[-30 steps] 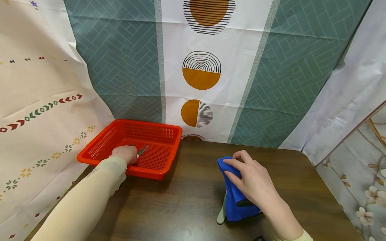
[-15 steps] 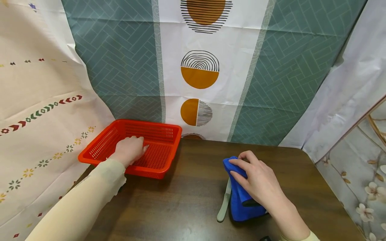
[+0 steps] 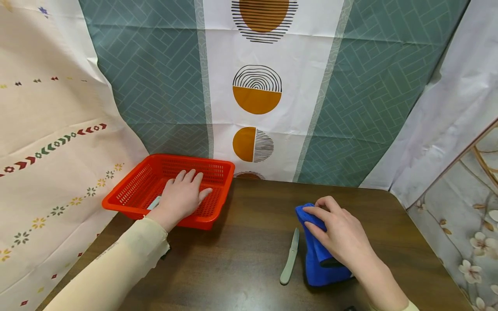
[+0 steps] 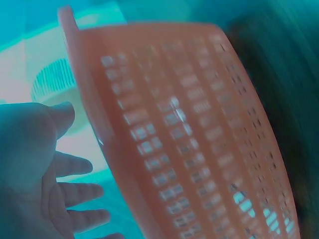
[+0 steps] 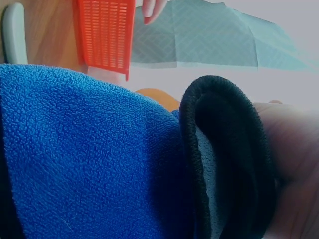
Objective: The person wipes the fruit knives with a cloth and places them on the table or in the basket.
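Observation:
My left hand (image 3: 180, 196) is over the red plastic basket (image 3: 223, 190), fingers spread and holding nothing. Beneath its wrist side, a pale handle (image 3: 154, 202) shows inside the basket; the hand and forearm hide the rest. In the left wrist view, the fingers lie beyond the basket's slotted wall (image 4: 164, 129). My right hand (image 3: 342, 226) pinches the folded top of a blue towel (image 3: 324, 274) with a dark underside, and the towel's lower part hangs down by the tabletop. Just left of the towel, a knife (image 3: 289, 259) with a pale green handle lies on the table, blade pointing away.
The brown wooden table (image 3: 233, 259) runs back to a patterned curtain (image 3: 256, 142). Cream fabric (image 3: 58, 172) hangs at the left side, and floral fabric (image 3: 467, 242) at the right. The basket stands at the table's back left.
My left hand has let go of a knife in the basket and risen with its fingers spread. My right hand has drawn the towel to the right, uncovering the knife on the table.

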A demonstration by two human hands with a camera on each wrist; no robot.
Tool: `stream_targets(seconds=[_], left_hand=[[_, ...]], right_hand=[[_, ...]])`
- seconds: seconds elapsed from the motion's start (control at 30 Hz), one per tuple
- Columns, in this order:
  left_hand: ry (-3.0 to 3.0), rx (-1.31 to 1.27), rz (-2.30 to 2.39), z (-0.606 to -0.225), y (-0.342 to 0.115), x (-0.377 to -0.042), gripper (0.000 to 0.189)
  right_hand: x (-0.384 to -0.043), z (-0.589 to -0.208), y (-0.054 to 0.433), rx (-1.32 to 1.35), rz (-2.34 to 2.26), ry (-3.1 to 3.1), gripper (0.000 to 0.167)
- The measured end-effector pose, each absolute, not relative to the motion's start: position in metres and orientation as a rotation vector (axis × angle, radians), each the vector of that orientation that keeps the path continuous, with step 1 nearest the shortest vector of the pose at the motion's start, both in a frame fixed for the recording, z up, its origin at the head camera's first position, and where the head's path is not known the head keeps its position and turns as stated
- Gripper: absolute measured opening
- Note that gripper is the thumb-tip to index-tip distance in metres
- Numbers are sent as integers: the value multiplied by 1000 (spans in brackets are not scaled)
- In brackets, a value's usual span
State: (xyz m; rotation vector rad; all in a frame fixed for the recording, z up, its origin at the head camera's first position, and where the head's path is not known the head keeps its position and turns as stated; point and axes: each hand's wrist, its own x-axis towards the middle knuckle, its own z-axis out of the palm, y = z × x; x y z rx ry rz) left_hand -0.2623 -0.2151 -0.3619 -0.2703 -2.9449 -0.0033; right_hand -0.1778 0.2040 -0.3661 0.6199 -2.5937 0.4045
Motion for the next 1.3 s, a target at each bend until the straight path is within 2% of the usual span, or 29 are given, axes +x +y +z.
stream_targets(seconds=[0.53,0.8,1.3], left_hand=[[-2747,-453,-1,-364,-156,-236,79],[-2665,-559,-12,-366,-126,-217,75],[-2717,-670,-18,-388,-80,-200,75]], right_hand=[[-172,-373,225,567,374,-2630,40],[-171,-375,231,554,356,-2640,40],[-170,-377,240,540,346,-2637,40]])
